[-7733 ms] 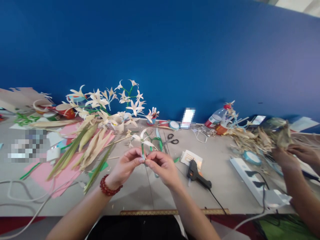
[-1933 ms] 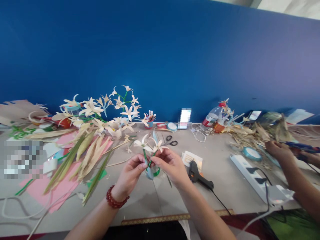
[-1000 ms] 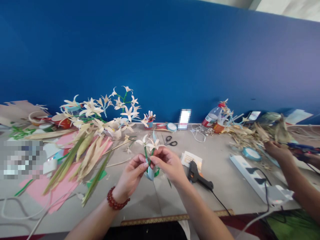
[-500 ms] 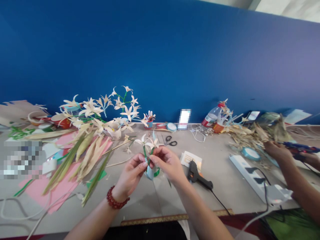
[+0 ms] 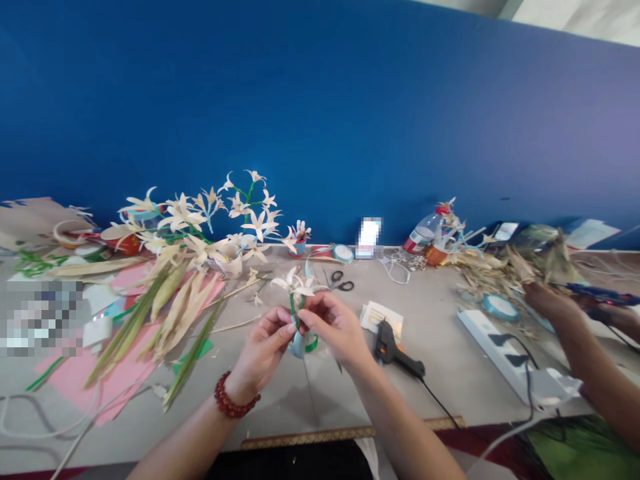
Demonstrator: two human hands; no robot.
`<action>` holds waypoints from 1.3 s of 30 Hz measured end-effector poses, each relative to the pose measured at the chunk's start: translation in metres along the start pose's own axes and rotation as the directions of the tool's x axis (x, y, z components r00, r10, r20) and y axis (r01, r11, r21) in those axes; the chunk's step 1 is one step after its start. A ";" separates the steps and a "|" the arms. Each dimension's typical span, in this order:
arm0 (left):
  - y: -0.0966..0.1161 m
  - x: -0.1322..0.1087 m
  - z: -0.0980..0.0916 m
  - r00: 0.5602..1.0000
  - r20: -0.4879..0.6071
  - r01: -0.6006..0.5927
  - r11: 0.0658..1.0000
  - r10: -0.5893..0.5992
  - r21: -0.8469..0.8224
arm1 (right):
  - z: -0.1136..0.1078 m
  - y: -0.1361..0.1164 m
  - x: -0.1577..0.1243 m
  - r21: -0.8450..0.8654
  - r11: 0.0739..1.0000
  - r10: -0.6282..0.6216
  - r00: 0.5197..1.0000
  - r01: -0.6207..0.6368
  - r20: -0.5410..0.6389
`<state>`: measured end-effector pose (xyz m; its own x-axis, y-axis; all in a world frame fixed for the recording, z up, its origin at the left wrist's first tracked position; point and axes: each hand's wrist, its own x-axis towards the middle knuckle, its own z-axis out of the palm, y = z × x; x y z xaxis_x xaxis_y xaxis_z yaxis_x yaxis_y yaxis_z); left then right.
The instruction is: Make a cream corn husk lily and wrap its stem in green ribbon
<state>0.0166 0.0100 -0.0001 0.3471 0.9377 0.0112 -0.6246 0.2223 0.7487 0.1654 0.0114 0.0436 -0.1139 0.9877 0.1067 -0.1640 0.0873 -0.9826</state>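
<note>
My left hand [image 5: 267, 340], with a red bead bracelet [image 5: 235, 398] at its wrist, pinches the green stem of a white flower [image 5: 294, 285] near the middle of the table. From the right, my right hand [image 5: 333, 327] closes its thumb and fingers on the same stem. The petals stand upright above both hands. Just below the fingers are a light blue strip [image 5: 297, 345] and a roll of green tape [image 5: 311, 343], partly hidden. A black glue gun [image 5: 397, 350] lies right of my right hand.
Husks [image 5: 133, 320] and pink paper [image 5: 75, 387] lie left, below finished flowers [image 5: 185, 217]. Scissors [image 5: 342, 281] lie behind my hands. A white power strip [image 5: 495, 353] is at right, beside another person's arm [image 5: 575, 333]. A bottle [image 5: 420, 233] stands at the back.
The white flowers between my hands have drawn together and turned, so they look like one cluster. Both hands have kept nearly the same place.
</note>
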 end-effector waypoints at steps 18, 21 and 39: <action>-0.001 0.001 -0.001 0.999 -0.030 0.016 1.000 -0.016 -0.020 | -0.021 0.013 -0.020 -0.223 0.968 -0.136 0.986 0.111 -0.101; 0.000 0.001 -0.004 0.999 -0.032 0.015 1.000 -0.016 -0.014 | -0.049 0.028 -0.040 -0.431 0.895 -0.214 0.959 0.117 -0.186; -0.005 0.003 -0.012 0.998 -0.051 -0.035 0.998 0.037 0.048 | -0.204 0.077 -0.115 -0.985 0.134 -0.086 0.989 -0.106 -0.119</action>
<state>0.0122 0.0145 -0.0112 0.2873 0.9578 0.0053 -0.6020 0.1762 0.7788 0.3653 -0.0695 -0.0758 0.0176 0.9849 0.1725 0.9554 0.0342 -0.2933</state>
